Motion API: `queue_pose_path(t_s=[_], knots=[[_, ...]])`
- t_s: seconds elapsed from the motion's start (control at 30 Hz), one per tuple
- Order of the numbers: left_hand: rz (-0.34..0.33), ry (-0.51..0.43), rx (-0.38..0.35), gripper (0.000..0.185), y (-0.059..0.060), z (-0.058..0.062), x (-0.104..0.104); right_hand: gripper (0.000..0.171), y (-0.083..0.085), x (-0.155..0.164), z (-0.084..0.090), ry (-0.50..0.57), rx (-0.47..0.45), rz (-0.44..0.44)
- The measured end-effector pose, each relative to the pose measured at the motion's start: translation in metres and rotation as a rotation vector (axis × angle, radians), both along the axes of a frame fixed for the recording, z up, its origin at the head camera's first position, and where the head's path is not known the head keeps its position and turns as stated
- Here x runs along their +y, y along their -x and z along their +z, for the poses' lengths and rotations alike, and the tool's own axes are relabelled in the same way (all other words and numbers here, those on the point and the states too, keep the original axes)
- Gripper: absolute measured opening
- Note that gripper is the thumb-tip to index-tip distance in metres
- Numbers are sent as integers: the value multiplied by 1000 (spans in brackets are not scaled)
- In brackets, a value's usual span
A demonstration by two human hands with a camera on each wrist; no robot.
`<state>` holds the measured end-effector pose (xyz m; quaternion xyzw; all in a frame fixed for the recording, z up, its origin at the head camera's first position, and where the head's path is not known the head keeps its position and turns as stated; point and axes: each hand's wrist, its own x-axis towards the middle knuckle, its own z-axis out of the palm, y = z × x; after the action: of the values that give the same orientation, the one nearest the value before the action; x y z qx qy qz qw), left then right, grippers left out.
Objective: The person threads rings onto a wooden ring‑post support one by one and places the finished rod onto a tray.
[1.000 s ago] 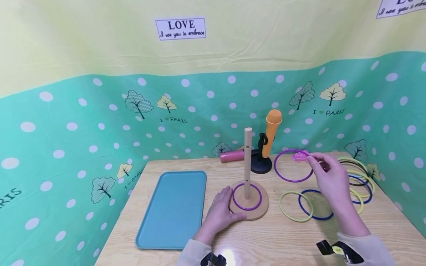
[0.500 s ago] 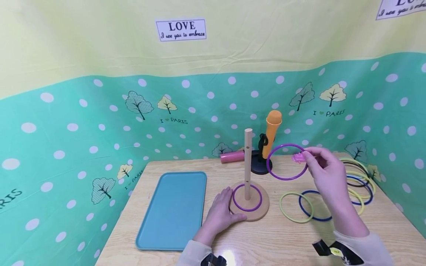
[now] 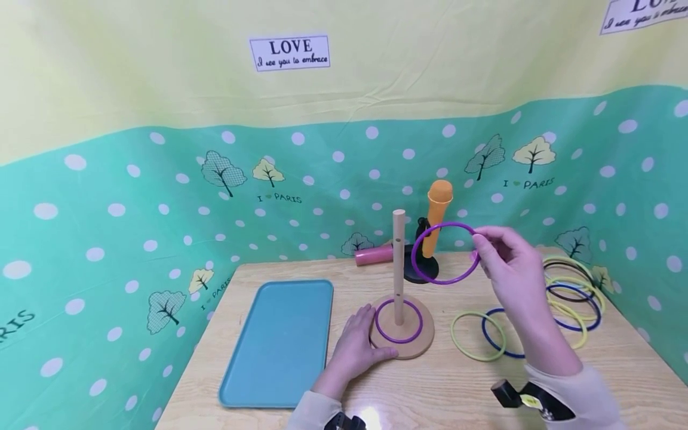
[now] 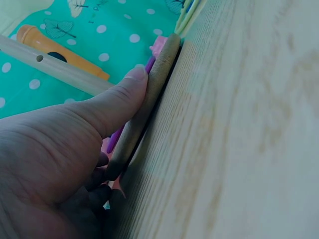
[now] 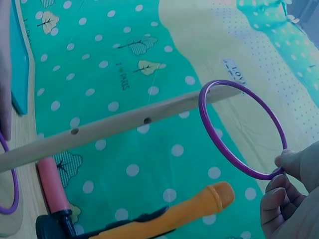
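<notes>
My right hand [image 3: 513, 266] pinches a purple ring [image 3: 445, 282] between thumb and fingers, raised and tilted to the right of a wooden post [image 3: 399, 269]. In the right wrist view this ring [image 5: 212, 132] overlaps the post's tip; whether it encircles it I cannot tell. The post stands upright on a round wooden base [image 3: 428, 328]. Around its foot lies a second purple ring [image 3: 399, 341]. My left hand [image 3: 352, 346] grips the base's left edge. The left wrist view shows that thumb on the base's rim [image 4: 159, 69], with the other fingers partly hidden.
A blue tray [image 3: 276, 343] lies on the left. Behind the post are an orange toy microphone [image 3: 438, 209] on a black stand and a pink cylinder [image 3: 373, 255]. A light green ring [image 3: 478, 360] and blue ring [image 3: 510, 356] overlap at right, before a pile of rings [image 3: 599, 313].
My right hand has carried the purple ring leftward and slightly up, closer to the post. The left hand stays on the base.
</notes>
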<state>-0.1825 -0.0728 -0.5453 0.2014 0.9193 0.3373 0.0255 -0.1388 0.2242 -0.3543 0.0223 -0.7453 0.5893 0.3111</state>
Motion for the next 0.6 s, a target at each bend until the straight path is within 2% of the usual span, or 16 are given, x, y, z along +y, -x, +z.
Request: queue_pose_path(t_s=[0.43,0.6], knots=[[-2,-10,-1,117,0,-3,0,30,7,-23,16,18,17,78],[-4,-18,-10,116,0,-3,0,26,10,-31,17,71,34,86]])
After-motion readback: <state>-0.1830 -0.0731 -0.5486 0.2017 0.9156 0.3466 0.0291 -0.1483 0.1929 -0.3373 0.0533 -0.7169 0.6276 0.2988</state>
